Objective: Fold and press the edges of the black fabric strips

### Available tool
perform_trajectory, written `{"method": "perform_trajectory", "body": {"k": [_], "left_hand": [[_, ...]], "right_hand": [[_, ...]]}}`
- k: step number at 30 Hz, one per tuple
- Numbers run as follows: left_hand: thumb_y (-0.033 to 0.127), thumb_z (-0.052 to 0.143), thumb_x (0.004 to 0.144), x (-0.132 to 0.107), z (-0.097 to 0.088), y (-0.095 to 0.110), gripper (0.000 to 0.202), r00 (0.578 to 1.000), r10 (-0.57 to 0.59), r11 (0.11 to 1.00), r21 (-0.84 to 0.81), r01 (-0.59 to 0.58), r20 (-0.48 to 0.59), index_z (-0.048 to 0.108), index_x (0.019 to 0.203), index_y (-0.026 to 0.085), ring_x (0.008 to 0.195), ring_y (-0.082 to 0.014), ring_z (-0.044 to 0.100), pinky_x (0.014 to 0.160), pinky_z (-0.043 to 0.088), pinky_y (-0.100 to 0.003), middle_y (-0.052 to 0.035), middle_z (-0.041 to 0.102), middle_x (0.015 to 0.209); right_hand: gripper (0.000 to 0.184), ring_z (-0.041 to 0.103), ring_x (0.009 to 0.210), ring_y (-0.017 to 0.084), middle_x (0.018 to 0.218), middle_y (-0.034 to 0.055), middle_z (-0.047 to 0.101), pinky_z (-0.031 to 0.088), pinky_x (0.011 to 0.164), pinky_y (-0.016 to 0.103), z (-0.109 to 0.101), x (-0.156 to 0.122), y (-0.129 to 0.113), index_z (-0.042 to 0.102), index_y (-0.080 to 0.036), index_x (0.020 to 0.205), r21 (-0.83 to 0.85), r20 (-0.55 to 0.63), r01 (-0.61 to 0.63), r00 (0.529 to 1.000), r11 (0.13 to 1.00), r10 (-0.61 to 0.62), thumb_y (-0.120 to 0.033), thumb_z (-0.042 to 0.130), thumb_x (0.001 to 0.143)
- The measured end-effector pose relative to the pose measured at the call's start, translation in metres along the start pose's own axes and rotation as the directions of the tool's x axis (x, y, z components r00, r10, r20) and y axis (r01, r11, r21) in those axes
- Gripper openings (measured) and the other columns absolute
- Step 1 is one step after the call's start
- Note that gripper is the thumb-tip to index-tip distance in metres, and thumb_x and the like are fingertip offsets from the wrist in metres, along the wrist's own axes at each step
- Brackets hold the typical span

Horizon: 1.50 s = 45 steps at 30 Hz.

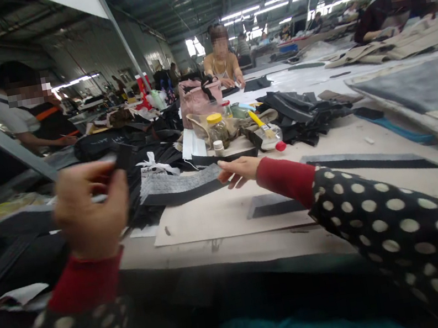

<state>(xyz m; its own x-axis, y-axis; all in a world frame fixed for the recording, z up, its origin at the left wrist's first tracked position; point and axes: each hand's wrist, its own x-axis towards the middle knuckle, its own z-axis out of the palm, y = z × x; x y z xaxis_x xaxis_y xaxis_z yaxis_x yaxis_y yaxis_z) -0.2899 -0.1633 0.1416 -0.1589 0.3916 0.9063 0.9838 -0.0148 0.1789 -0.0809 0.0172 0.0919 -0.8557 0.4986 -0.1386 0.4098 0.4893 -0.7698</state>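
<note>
My left hand [87, 208] is raised at the left, fingers curled round a thin dark strip [115, 161] that sticks up from the fist; it is blurred. My right hand [239, 170] reaches out flat over the table, fingers stretched, touching the right end of a long grey-and-black curved strip [181, 186] that lies on a beige work board [219, 217]. Both arms wear black sleeves with white dots and red cuffs.
Behind the strip stand a yellow-lidded jar [217, 129], a small white bottle [219, 147], a brush [261, 126] and a pink bag [195, 100]. Piles of black pieces [302, 111] lie right and left. Other people sit across and at both sides. A long black strip [370, 162] lies to the right.
</note>
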Motion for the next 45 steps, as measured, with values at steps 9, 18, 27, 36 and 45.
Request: {"method": "perform_trajectory", "body": {"k": [9, 18, 27, 36, 45], "left_hand": [[0.027, 0.046, 0.081, -0.076, 0.086, 0.129, 0.028, 0.679, 0.546, 0.812, -0.508, -0.287, 0.49, 0.053, 0.107, 0.02, 0.094, -0.0188, 0.051, 0.085, 0.042, -0.034, -0.0074, 0.057, 0.101], [0.03, 0.052, 0.075, -0.049, 0.121, 0.083, 0.033, 0.318, 0.361, 0.849, -0.45, 0.277, 0.877, 0.055, 0.105, 0.019, 0.091, -0.018, 0.054, 0.082, 0.041, -0.029, -0.0023, 0.06, 0.1], [0.026, 0.053, 0.072, -0.065, 0.144, 0.083, 0.037, 0.313, 0.196, 0.63, -0.364, 0.685, 0.929, 0.052, 0.107, 0.014, 0.053, -0.0069, 0.042, 0.052, 0.034, -0.02, 0.0053, 0.042, 0.058], [0.026, 0.056, 0.068, -0.074, 0.151, 0.09, 0.043, 0.233, 0.154, 0.543, -0.279, 0.792, 0.96, 0.049, 0.109, 0.015, 0.052, -0.0061, 0.041, 0.051, 0.033, -0.02, 0.0054, 0.042, 0.061], [0.024, 0.057, 0.068, -0.085, 0.157, 0.093, 0.042, 0.288, 0.143, 0.634, -0.311, 0.708, 0.947, 0.05, 0.107, 0.012, 0.052, -0.0061, 0.044, 0.05, 0.035, -0.019, 0.0042, 0.049, 0.062]], "right_hand": [[0.03, 0.048, 0.053, 0.007, 0.064, -0.0018, 0.057, 0.039, 0.052, 0.018, -0.014, -0.084, 0.033, 0.06, -0.013, 0.084, 0.087, 0.035, -0.155, 0.988, 0.984, 0.152, -0.037, 0.06, 0.066], [0.032, 0.051, 0.068, 0.012, 0.072, -0.0005, 0.057, 0.041, 0.066, 0.024, -0.052, -0.156, 0.063, 0.061, -0.016, 0.084, -0.108, -0.225, -0.075, 0.973, 0.991, 0.05, -0.043, 0.052, 0.069], [0.039, 0.055, 0.068, 0.013, 0.078, 0.0014, 0.061, 0.043, 0.066, 0.027, -0.075, -0.197, 0.115, 0.062, -0.017, 0.091, 0.05, -0.109, -0.27, 0.955, 0.961, 0.274, -0.04, 0.062, 0.059], [0.014, 0.049, 0.056, 0.009, 0.068, 0.0014, 0.052, 0.042, 0.055, 0.024, -0.055, -0.207, 0.138, 0.054, -0.018, 0.081, 0.604, -0.353, -0.257, 0.762, 0.754, 0.543, -0.023, 0.054, 0.068], [0.031, 0.048, 0.058, 0.012, 0.066, 0.0002, 0.048, 0.039, 0.057, 0.027, -0.043, -0.208, 0.163, 0.046, -0.019, 0.103, 0.205, -0.566, -0.308, 0.737, 0.929, 0.369, -0.033, 0.05, 0.075]]}}
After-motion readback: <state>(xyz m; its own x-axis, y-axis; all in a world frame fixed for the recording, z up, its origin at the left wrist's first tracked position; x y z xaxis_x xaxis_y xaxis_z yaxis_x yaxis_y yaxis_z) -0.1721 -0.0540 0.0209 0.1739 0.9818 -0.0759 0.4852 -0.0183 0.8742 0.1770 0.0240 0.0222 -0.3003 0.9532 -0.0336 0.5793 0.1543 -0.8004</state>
